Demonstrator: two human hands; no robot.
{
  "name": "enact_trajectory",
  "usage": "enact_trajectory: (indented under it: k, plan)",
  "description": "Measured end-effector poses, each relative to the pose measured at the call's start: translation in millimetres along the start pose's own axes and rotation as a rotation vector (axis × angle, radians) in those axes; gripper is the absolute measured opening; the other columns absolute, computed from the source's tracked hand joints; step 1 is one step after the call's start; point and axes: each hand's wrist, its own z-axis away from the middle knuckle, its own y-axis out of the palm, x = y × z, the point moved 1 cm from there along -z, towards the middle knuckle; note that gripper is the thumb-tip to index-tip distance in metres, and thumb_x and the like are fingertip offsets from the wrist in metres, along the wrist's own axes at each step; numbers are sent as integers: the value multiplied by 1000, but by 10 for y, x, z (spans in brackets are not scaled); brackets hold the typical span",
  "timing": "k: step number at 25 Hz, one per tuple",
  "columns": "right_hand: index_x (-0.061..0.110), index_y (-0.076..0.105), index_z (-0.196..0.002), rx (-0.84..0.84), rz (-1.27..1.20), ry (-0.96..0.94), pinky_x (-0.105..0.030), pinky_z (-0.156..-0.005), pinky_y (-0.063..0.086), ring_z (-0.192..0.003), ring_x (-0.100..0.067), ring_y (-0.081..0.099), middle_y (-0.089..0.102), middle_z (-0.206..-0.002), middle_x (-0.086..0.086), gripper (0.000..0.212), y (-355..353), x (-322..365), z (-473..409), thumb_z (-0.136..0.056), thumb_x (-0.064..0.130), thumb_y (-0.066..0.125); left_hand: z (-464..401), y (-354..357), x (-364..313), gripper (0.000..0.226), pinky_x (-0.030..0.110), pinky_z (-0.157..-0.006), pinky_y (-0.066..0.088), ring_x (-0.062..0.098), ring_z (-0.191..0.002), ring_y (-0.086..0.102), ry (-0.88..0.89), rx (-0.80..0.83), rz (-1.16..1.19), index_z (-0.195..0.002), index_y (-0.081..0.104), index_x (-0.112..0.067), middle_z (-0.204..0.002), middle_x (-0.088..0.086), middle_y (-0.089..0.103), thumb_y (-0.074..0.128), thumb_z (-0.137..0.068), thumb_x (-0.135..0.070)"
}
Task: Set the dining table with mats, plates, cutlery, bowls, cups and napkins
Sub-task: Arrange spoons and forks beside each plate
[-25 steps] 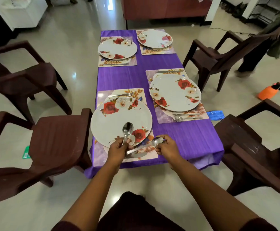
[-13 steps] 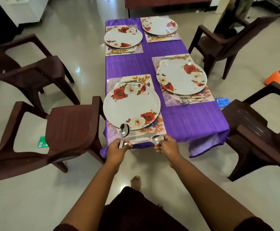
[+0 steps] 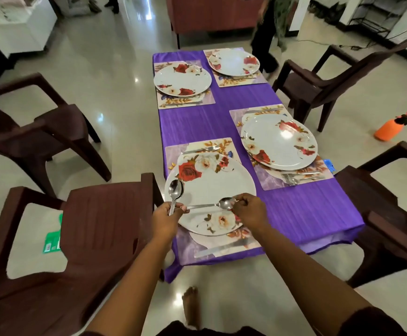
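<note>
Spoons are held over the near plate (image 3: 212, 190): an upright pair (image 3: 175, 190), bowls up and handles down, is gripped by the left hand (image 3: 166, 220), while a crosswise spoon (image 3: 224, 203), handle pointing left, is pinched at its bowl by the right hand (image 3: 248, 210). Four floral plates on mats are carried by a purple-clothed table (image 3: 294, 209), ringed by brown chairs (image 3: 81, 229) on glossy tiles.

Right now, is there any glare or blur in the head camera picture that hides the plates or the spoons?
Head view: a bright glare spot sits on the near right plate and streaks shine on the floor; the spoons in the hands stay sharp; wide-angle distortion bends the chairs at the edges.
</note>
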Motion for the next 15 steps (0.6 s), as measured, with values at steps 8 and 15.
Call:
enact_trajectory:
  k: [8, 15]
  plan:
    - [16, 68, -91, -61, -20, -78, -34, -69, 53, -80, -23, 67, 71, -81, -5, 8, 156, 655, -929, -87, 9, 67, -1056, 89, -694, 14, 24, -58, 43, 13, -67, 56, -22, -52, 16, -90, 70, -6, -82, 5, 68, 77, -82, -15]
    - [12, 69, -100, -9, -22, -80, -34, -72, 58, -82, -21, 68, 71, -88, -3, 12, 327, 911, -1878, -91, 9, 61, -1889, 378, -922, 7, 34, -70, 52, 21, -72, 60, -100, -128, -10, -87, 72, -8, -83, 10, 70, 73, -85, -13]
